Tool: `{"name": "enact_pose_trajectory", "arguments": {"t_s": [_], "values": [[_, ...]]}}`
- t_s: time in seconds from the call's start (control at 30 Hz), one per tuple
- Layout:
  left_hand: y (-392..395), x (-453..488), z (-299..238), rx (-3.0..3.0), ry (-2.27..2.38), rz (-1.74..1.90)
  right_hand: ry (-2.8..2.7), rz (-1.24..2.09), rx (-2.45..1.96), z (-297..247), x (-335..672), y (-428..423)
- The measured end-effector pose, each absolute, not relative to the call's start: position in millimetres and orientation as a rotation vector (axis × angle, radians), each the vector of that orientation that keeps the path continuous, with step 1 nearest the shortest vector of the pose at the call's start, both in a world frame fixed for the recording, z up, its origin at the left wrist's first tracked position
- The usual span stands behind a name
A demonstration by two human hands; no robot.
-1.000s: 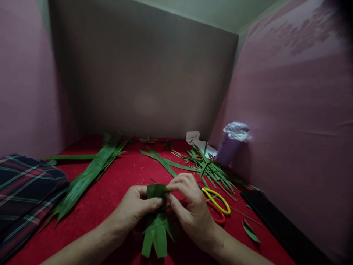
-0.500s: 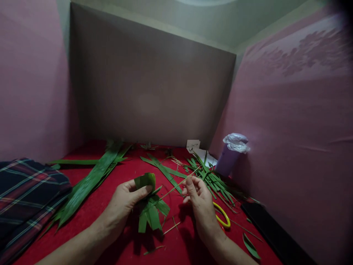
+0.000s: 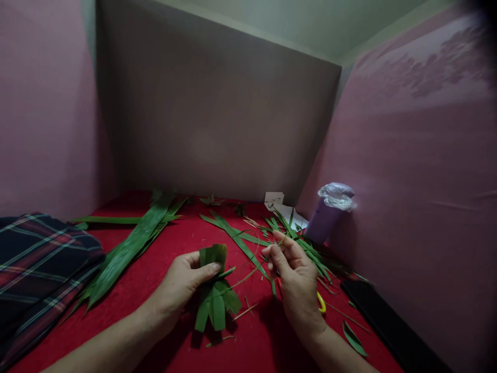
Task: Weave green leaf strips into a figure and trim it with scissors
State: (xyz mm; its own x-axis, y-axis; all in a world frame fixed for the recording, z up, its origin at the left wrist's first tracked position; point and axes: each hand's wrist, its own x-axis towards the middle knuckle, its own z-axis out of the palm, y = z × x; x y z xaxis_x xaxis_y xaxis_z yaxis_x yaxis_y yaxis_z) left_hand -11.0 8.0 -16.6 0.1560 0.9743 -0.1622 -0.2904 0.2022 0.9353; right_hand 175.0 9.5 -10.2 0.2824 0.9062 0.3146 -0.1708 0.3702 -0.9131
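My left hand [image 3: 194, 272] pinches a folded green leaf bundle [image 3: 215, 305] between thumb and fingers. The bundle's lower end spreads into several flat, cut strips, and a squared fold sticks up above the thumb. A thin, pale fibre strand [image 3: 247, 277] runs from the middle of the bundle up to my right hand [image 3: 293, 274]. The fingertips of that hand are closed on the strand, with a loose end curling near them. Behind the right wrist shows part of a yellow scissors handle [image 3: 321, 303]; the rest is hidden.
Long green leaves [image 3: 132, 248] lie on the red cloth [image 3: 155, 357] to the left, beside plaid fabric [image 3: 46, 274]. Cut leaf strips [image 3: 310, 256] are heaped at right. Further right stand a purple container [image 3: 326, 220] topped with clear plastic and a black flat object [image 3: 388, 326].
My right hand has moved right and drawn the strand along. My left hand, with the leaf bundle, has shifted slightly right. More of the scissors is now covered by the right hand.
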Motion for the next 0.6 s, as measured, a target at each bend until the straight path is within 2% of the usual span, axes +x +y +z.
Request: {"name": "enact_pose_trajectory", "arguments": {"t_s": [0.47, 0.6], "values": [[6.6, -15.4, -5.4, 0.907, 1.020, 1.077, -1.151, 0.798, -0.883, -15.3, 176.0, 5.7], [10.3, -25.0, 2.6, 0.860, 0.959, 0.947, -1.140, 0.790, -0.912, -13.3, 177.1, 5.6]]}}
